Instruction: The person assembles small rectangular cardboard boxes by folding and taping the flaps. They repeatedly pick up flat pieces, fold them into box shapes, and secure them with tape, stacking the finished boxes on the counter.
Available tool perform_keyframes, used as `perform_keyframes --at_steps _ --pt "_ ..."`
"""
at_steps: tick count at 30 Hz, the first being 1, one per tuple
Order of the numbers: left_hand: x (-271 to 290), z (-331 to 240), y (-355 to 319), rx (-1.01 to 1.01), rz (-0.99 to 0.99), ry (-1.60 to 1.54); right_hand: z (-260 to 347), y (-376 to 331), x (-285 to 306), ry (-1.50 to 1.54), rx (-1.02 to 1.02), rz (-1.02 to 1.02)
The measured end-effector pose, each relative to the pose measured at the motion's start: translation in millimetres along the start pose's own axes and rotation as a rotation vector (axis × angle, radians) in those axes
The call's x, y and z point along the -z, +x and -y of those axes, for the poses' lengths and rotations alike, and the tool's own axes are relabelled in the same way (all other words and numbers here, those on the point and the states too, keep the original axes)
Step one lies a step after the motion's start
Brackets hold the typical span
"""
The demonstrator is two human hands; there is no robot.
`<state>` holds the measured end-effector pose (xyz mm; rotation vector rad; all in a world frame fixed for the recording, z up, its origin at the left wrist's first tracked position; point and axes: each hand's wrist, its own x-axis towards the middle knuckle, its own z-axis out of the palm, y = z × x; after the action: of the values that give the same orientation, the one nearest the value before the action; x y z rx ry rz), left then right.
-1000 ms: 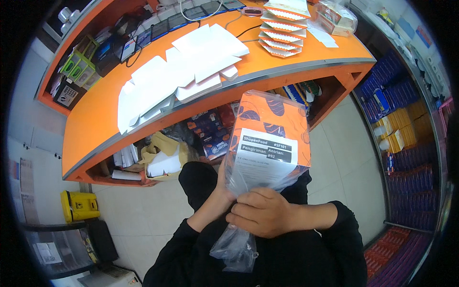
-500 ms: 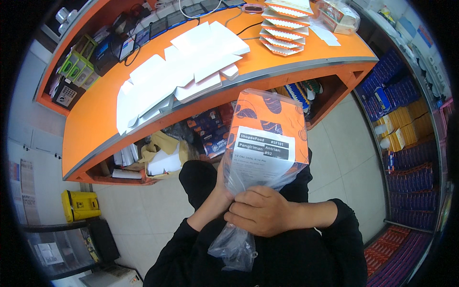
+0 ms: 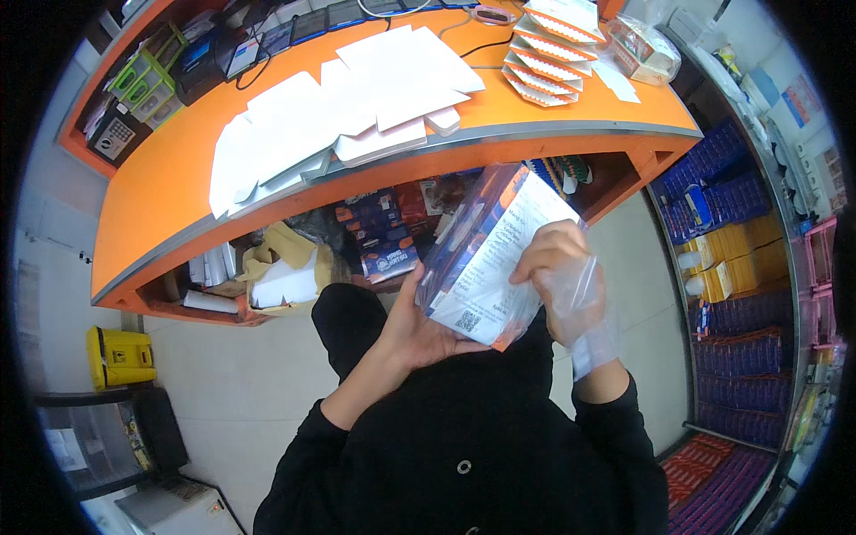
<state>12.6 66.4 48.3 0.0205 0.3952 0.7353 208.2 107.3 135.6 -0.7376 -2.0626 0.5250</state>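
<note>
An orange and purple cardboard box [image 3: 486, 201] is inside a clear plastic bag [image 3: 584, 343], tilted in front of my body. A white printed slip [image 3: 499, 259] lies over the face turned up toward me. My left hand [image 3: 417, 328] holds the box at its lower left corner, thumb along the side and fingers underneath. At the box's right edge, my right hand [image 3: 563, 272] has its fingers bent in a pinch by the slip. Loose plastic from the bag drapes across that hand and wrist; the exact pinch point is partly hidden.
An orange counter [image 3: 178, 178] spans the front, bearing stacked white cartons [image 3: 312, 116], a pile of folded paper trays [image 3: 548, 53] and a wrapped package [image 3: 644, 52]. Its shelf holds an open brown carton [image 3: 285, 276]. Shelves of flat boxes [image 3: 740, 357] stand at right, a yellow case [image 3: 120, 357] at left.
The box has turned so its slip slants to the right. My right hand let go of the gathered bag neck below and moved up to the box's right side, the plastic trailing over it.
</note>
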Motion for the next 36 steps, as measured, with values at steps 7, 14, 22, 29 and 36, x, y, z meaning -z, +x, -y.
perform_keyframes --at_steps 7,14,22,29,36 --pt "3.2 -39.6 -63.3 -0.230 0.062 0.905 17.0 27.8 57.8 0.032 -0.304 -0.391" --pt "10.0 -170.9 -154.5 -1.694 -1.210 1.774 26.2 140.4 168.6 0.061 -0.346 -0.751" --pt "45.5 -247.8 -150.5 -1.467 -1.803 2.025 -30.0 357.0 248.0 0.232 0.018 -0.685" --pt "40.2 -244.0 -149.9 -1.377 -1.843 1.956 -104.9 530.4 241.7 0.204 0.168 -0.715" --pt "33.2 -245.3 -149.2 -1.308 -1.798 1.927 -205.8 599.4 227.8 -0.239 0.300 -0.527"
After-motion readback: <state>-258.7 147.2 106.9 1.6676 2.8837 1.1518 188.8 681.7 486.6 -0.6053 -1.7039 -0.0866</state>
